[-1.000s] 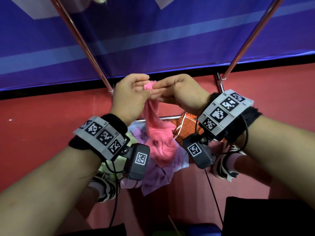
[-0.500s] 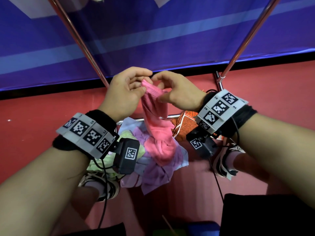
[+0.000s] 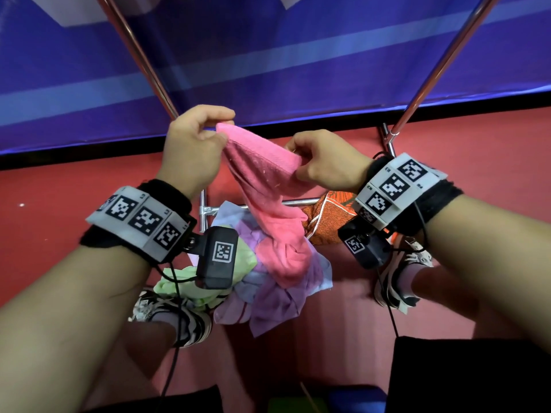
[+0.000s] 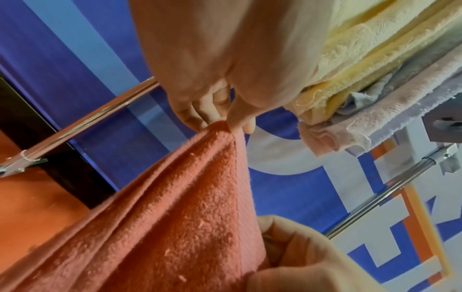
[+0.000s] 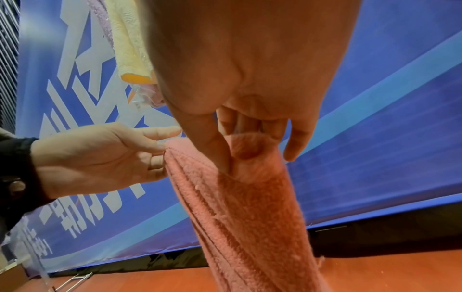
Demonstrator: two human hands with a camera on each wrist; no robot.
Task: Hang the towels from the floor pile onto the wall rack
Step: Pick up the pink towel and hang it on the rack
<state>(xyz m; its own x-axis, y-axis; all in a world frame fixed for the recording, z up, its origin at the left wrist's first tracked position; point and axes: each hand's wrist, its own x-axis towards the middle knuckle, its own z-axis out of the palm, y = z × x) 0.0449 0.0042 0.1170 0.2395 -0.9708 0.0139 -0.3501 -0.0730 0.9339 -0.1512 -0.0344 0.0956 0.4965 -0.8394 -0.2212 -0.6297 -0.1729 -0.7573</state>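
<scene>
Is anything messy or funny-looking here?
Yes. The pink towel is twisted and bunched though both hands, left hand and right hand, pinch its top edge. Below, the pile of towels lies crumpled on the red floor.

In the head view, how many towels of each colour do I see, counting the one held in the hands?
Pink towel: 1
Orange patterned towel: 1
Light green towel: 1
Lilac and pale blue towels: at least 1, folds cannot be separated
Total: at least 4
</scene>
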